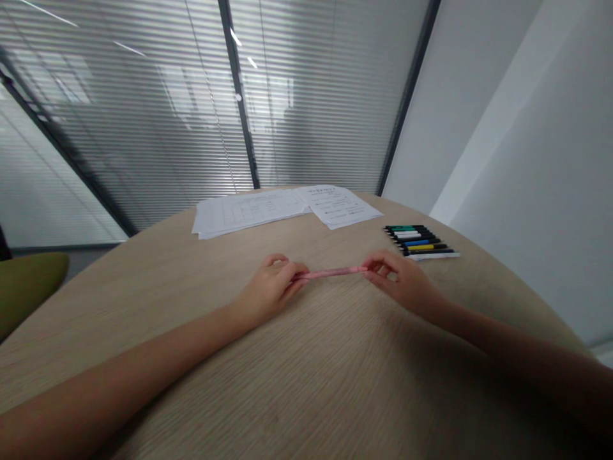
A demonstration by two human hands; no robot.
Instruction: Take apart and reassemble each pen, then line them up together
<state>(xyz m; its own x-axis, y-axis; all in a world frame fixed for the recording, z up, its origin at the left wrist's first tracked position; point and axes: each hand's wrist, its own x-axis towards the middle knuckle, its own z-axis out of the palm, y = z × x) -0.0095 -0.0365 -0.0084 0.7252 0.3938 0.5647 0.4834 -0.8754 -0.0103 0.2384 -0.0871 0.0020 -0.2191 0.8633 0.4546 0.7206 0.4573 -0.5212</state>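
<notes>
A slim pink pen (pixel 335 272) lies nearly level between my two hands, over the middle of the table. My left hand (pixel 275 281) pinches its left end with thumb and fingers. At its other end, the thumb and fingertips of my right hand (pixel 397 276) are closed on the tip. Both ends are partly hidden by the fingers. Just beyond my right hand, a row of several pens (pixel 416 241) with black, green, white, blue and yellow barrels lies side by side.
The round wooden table (pixel 306 383) carries a stack of printed papers (pixel 249 212) and another printed sheet (pixel 342 207) near its far edge. A green chair (pixel 31 284) stands at the left. Behind are a glass partition with blinds (pixel 316 96) and a white wall (pixel 527 128).
</notes>
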